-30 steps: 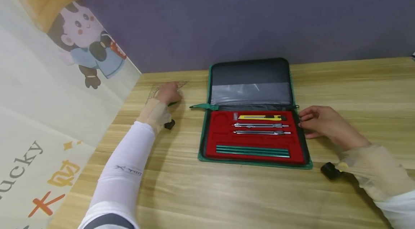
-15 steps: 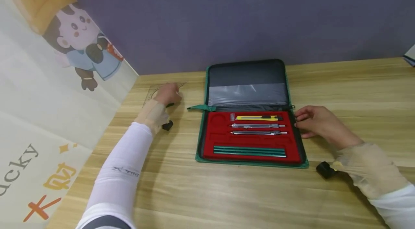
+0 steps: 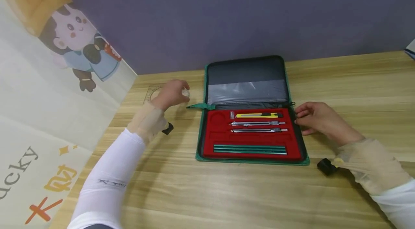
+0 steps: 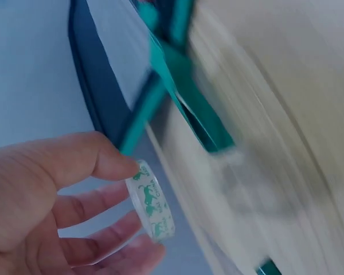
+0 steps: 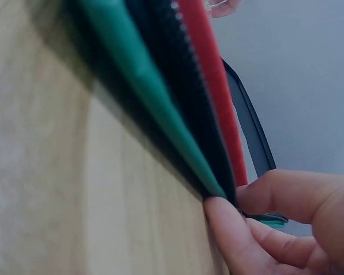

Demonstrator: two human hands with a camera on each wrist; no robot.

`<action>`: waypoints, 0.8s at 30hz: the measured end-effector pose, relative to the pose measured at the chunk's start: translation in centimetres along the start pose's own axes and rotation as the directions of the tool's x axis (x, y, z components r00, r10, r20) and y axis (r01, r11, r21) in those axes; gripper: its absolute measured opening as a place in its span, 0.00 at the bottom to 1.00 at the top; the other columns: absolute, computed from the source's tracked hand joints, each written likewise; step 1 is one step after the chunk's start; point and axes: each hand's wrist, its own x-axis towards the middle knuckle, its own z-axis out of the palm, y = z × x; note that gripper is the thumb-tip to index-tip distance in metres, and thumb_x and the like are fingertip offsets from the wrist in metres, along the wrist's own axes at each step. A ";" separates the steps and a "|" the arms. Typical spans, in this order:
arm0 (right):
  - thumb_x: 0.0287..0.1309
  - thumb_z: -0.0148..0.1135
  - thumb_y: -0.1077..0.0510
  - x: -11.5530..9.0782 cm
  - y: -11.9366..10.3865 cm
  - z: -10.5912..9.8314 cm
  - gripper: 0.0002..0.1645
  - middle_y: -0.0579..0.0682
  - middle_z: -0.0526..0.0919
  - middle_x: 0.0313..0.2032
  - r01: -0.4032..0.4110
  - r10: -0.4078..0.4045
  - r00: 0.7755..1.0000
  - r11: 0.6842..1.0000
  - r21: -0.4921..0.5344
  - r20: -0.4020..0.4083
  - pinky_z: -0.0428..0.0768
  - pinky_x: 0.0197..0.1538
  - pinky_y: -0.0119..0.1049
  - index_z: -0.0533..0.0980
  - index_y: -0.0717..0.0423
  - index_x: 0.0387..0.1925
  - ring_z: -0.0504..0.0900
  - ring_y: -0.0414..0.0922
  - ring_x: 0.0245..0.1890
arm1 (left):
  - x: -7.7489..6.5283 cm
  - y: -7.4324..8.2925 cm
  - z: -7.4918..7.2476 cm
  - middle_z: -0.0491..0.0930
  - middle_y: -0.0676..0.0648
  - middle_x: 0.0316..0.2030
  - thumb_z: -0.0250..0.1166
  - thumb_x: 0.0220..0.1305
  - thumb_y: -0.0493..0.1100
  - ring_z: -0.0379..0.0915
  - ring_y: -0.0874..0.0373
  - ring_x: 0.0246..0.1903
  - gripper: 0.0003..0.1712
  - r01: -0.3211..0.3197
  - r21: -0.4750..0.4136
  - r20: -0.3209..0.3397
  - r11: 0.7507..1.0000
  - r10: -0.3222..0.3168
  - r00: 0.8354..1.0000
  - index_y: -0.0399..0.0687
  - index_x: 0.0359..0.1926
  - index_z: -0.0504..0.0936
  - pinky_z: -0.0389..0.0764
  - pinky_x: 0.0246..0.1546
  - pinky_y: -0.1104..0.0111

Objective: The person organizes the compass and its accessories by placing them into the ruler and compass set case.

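Note:
My left hand [image 3: 170,94] is raised above the table left of the case, pinching a small roll of clear tape [image 4: 151,200] with green print between thumb and fingertips. The zip case [image 3: 244,72], green outside, lies unfolded in the middle. My right hand [image 3: 319,121] pinches the case's right edge between thumb and fingers, close to the fold. Set in the red tray [image 3: 214,136] are a yellow utility knife [image 3: 256,115], two metal compasses [image 3: 259,123] and several green pencils [image 3: 249,149]. A round recess shows at the tray's upper left.
A clear set square [image 3: 150,94] with a protractor arc lies partly behind my left hand. The case's green strap [image 3: 197,106] sticks out leftward. A dark blue-grey wall [image 3: 243,13] rises behind the table [image 3: 246,193], and a printed sheet [image 3: 42,113] hangs at left.
My left hand has lifted from the table and moved slightly right; the roll of tape now shows between its fingers. The right hand stays at the case's edge.

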 end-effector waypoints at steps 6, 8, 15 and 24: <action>0.59 0.57 0.64 0.1 -0.4 0.4 0.28 0.65 0.69 0.48 -0.002 0.002 1.000 1.000 0.003 -0.002 0.84 0.34 0.39 0.61 0.74 0.58 0.78 0.39 0.33 | -0.8 2.5 0.8 0.79 0.39 0.45 0.65 0.52 0.37 0.74 0.45 0.47 0.20 -0.164 -0.011 -0.004 0.986 0.164 0.986 0.36 0.49 0.79 0.74 0.49 0.56; 0.59 0.57 0.64 0.1 -0.6 0.4 0.27 0.64 0.69 0.47 -0.001 0.001 1.000 1.000 -0.001 -0.011 0.84 0.33 0.38 0.62 0.74 0.57 0.78 0.39 0.33 | -1.0 3.5 1.0 0.79 0.40 0.47 0.66 0.53 0.36 0.73 0.47 0.48 0.20 -0.191 -0.031 0.004 0.981 0.192 0.981 0.37 0.49 0.79 0.74 0.50 0.57; 0.58 0.58 0.65 0.0 -0.8 0.5 0.27 0.62 0.70 0.44 -0.006 0.006 1.000 1.000 0.006 -0.009 0.84 0.31 0.38 0.62 0.75 0.56 0.78 0.38 0.30 | -1.6 6.2 2.2 0.78 0.43 0.46 0.66 0.55 0.37 0.72 0.51 0.46 0.18 -0.260 -0.050 0.058 0.964 0.263 0.963 0.39 0.48 0.80 0.74 0.49 0.61; 0.58 0.57 0.64 0.0 -0.9 0.7 0.27 0.63 0.70 0.46 -0.010 0.010 1.000 1.000 0.001 -0.007 0.84 0.33 0.38 0.62 0.73 0.57 0.78 0.39 0.31 | -2.4 7.9 3.0 0.78 0.46 0.45 0.63 0.55 0.36 0.69 0.55 0.41 0.16 -0.347 -0.008 0.108 0.938 0.346 0.932 0.42 0.47 0.81 0.74 0.42 0.66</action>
